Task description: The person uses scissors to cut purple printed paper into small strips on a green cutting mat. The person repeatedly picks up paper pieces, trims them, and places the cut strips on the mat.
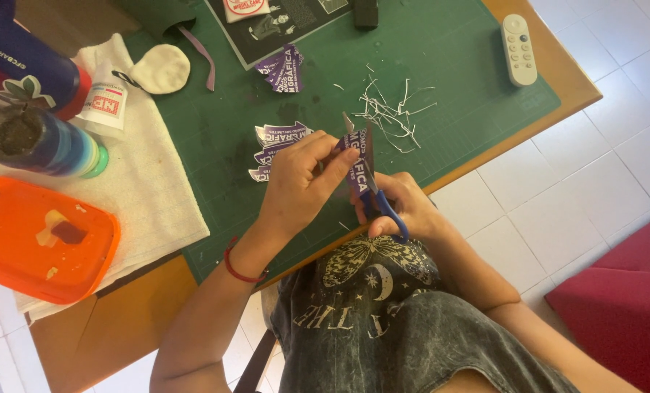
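Note:
My left hand (301,177) pinches a purple printed sticker (358,169) above the near edge of the green cutting mat (456,80). My right hand (405,206) grips blue-handled scissors (383,207) whose blades point up into that sticker. Two more purple cut-out stickers (281,140) lie on the mat just left of my left hand, and another purple sticker (284,71) lies farther back. Thin white paper trimmings (392,110) are scattered on the mat beyond my hands.
A white remote (518,49) lies at the mat's far right. On a white towel (150,196) at left sit an orange lidded box (41,236), a blue-green bottle (44,142), a small white bottle (106,102) and a white round pad (162,69). A red seat (623,306) stands at bottom right.

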